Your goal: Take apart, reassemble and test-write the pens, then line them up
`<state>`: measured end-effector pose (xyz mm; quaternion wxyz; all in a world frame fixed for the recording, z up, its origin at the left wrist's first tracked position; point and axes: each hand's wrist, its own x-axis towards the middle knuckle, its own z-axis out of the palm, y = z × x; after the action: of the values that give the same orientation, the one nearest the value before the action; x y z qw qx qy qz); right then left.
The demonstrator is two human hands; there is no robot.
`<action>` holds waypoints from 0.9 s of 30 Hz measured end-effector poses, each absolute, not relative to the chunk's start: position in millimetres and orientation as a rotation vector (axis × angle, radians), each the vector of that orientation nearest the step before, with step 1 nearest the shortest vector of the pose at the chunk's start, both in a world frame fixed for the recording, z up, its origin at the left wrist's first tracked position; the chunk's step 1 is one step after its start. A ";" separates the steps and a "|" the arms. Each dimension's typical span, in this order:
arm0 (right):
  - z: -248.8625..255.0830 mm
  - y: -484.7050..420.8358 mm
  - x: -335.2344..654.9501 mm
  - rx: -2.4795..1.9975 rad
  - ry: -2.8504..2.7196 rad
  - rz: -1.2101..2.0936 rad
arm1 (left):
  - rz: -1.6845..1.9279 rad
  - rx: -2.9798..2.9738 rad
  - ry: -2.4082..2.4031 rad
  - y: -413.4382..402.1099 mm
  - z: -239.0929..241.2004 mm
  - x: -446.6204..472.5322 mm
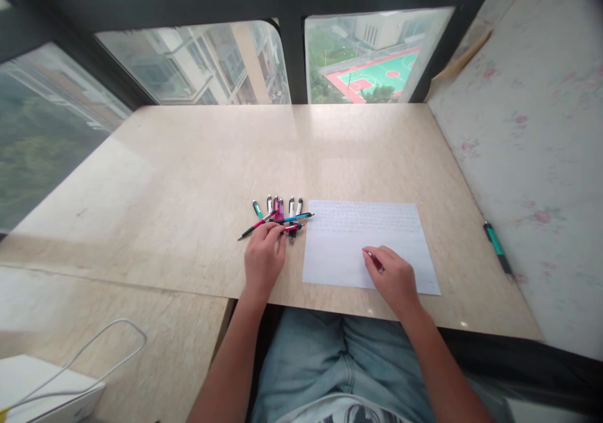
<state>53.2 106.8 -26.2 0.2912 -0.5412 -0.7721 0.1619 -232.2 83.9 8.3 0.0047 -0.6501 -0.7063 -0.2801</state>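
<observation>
Several ballpoint pens in pink, teal and blue lie in a loose heap on the beige marble-look table. My left hand rests just below the heap, fingers curled, fingertips touching the nearest pens. To the right lies a white sheet of paper with faint lines of writing along its top. My right hand lies on the lower part of the sheet, fingers closed around a pen whose red tip shows at the fingertips.
A single teal pen lies at the table's right edge against the flowered wall. Windows run along the far side. A white box with a cable sits on a lower surface at the bottom left. My jeans-clad lap is below the table's front edge.
</observation>
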 end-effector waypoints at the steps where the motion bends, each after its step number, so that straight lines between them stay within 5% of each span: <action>1: -26.6 106.3 52.7 -1.437 -2.049 0.434 | -0.807 -2.052 -2.198 86.2 8.6 -238.5; 11: -26.3 105.2 54.9 -1.443 -1.955 0.508 | -0.779 -2.092 -2.142 86.3 8.2 -251.0; 20: -5.4 96.0 31.9 -1.368 -1.708 0.980 | -2.629 -1.707 -2.599 65.0 18.4 -161.6; 27: 0.5 93.2 32.3 -1.308 -1.515 1.292 | -3.191 -1.165 -2.736 62.1 2.7 -121.4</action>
<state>32.3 93.2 0.5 0.3707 -0.5098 -0.5906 0.5039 -121.4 62.1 2.7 -0.5729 -0.2189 -0.5141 -0.5997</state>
